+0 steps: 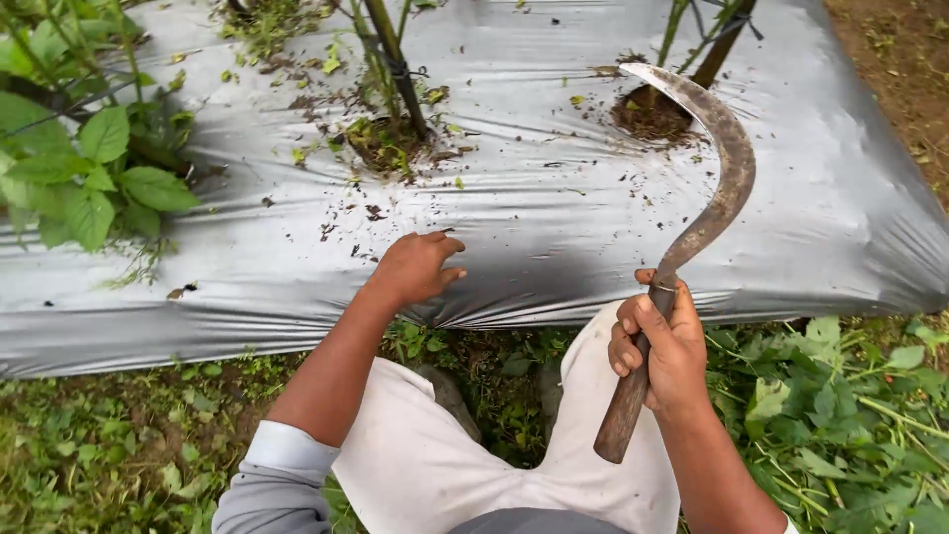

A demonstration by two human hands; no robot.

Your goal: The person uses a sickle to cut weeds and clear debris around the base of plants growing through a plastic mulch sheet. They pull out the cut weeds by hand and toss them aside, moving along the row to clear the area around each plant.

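My right hand [660, 346] grips the wooden handle of a rusty curved sickle [720, 188], whose blade arcs up and left over the silver plastic mulch sheet [554, 227]. My left hand [415, 265] rests on the sheet with fingers loosely curled and holds nothing. A plant stem [393, 59] rises from a soil hole [381, 143] beyond my left hand. A second hole [647, 114] with stems lies under the sickle's tip.
A leafy green plant [84, 163] grows at the left of the sheet. Weeds and cut greenery [840, 405] cover the ground at the lower right and left. Bare brown soil [905, 59] shows at the top right. My white-trousered knees [425, 455] are below.
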